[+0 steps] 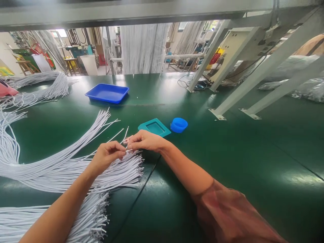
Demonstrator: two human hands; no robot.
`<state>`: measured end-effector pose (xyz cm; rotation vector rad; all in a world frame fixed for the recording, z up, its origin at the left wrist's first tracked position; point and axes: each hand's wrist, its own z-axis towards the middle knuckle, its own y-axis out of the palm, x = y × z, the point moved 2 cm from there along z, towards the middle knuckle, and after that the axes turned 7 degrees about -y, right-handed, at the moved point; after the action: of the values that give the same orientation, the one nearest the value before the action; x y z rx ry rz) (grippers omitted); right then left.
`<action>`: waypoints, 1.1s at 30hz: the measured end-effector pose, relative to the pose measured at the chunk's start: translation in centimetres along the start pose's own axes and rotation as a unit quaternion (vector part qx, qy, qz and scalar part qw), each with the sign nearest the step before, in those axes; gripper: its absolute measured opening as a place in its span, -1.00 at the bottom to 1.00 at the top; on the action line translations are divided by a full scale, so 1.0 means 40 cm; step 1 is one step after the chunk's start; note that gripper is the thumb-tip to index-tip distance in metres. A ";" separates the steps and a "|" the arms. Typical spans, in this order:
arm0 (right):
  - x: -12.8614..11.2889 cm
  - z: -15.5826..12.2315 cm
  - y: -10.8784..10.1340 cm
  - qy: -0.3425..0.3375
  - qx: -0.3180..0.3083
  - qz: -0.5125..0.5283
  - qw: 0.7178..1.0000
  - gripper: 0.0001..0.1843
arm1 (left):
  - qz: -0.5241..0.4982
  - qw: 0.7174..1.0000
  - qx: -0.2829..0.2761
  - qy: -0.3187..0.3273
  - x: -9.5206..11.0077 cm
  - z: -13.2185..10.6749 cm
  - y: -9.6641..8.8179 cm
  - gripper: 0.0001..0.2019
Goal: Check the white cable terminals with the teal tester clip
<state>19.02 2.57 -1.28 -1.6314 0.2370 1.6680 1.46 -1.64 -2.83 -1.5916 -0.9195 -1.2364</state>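
Observation:
Thumb and fingers of my left hand [108, 154] pinch a white cord [128, 151] close to its end. My right hand [144, 140] meets it there, its fingertips closed at the same cord end. Whatever small part may be between the right fingertips is too small to make out. Below both hands lies a thick bundle of white cords [121, 173], their cut ends pointing right. Another sheaf of white cords [83, 141] curves up to the left of my hands. Just behind my right hand is a flat teal tray [156, 127], partly covered by that hand.
A round blue cup [179, 125] stands right of the teal tray. Farther back sits a blue rectangular tray [107, 92]. Metal frame legs [235, 89] are fixed to the green table [227, 155] at the right. More cord bundles [48, 86] lie at left; long white strands [144, 49] hang behind.

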 end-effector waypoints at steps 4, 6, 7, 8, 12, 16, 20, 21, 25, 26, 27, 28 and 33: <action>-0.016 0.002 -0.007 -0.046 0.013 0.033 0.998 -0.64 | -0.122 0.989 -0.010 -0.086 -0.017 0.004 -0.009 -0.88; -0.025 0.001 -0.001 -0.066 0.002 0.031 0.997 -0.55 | -0.155 0.982 -0.019 -0.103 -0.019 0.005 -0.009 -0.86; -0.027 0.001 0.004 -0.068 -0.001 0.039 0.997 -0.54 | -0.167 0.980 -0.024 -0.109 -0.019 0.005 -0.008 -0.86; -0.027 0.002 0.010 -0.066 0.002 0.054 0.996 -0.56 | -0.177 0.977 -0.026 -0.114 -0.019 0.005 -0.007 -0.85; -0.010 0.016 0.041 -0.025 0.080 0.148 0.985 -0.72 | -0.204 0.970 -0.016 -0.128 -0.022 0.004 -0.005 -0.85; 0.008 0.030 0.063 0.016 0.197 0.205 0.959 -0.77 | -0.217 0.968 0.014 -0.123 -0.030 0.004 -0.002 -0.86; 0.015 0.037 0.078 0.029 0.202 0.248 0.947 -0.79 | -0.278 0.952 0.005 -0.130 -0.034 0.009 0.004 -0.87; 0.017 0.037 0.081 0.030 0.212 0.228 0.950 -0.79 | -0.296 0.946 -0.001 -0.135 -0.036 0.010 0.005 -0.87; 0.024 0.027 0.094 -0.019 0.298 -0.067 0.952 -0.80 | -0.358 0.919 0.001 -0.167 -0.047 0.012 0.007 -0.88; 0.022 0.024 0.100 -0.052 0.304 -0.166 0.937 -0.78 | -0.368 0.913 0.007 -0.173 -0.049 0.012 0.008 -0.88; 0.020 0.023 0.105 -0.088 0.301 -0.252 0.916 -0.75 | -0.374 0.910 0.012 -0.176 -0.051 0.012 0.009 -0.87; 0.018 0.022 0.109 -0.119 0.288 -0.317 0.896 -0.72 | -0.374 0.910 0.018 -0.176 -0.051 0.012 0.010 -0.87; 0.014 0.029 0.082 -0.092 0.204 -0.248 0.943 -0.71 | -0.261 0.954 0.079 -0.125 -0.046 0.013 0.005 -0.85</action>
<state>16.15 1.28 -2.85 -1.1018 0.0615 1.2676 1.39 -1.26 -4.71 -1.4420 -1.6374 -1.2826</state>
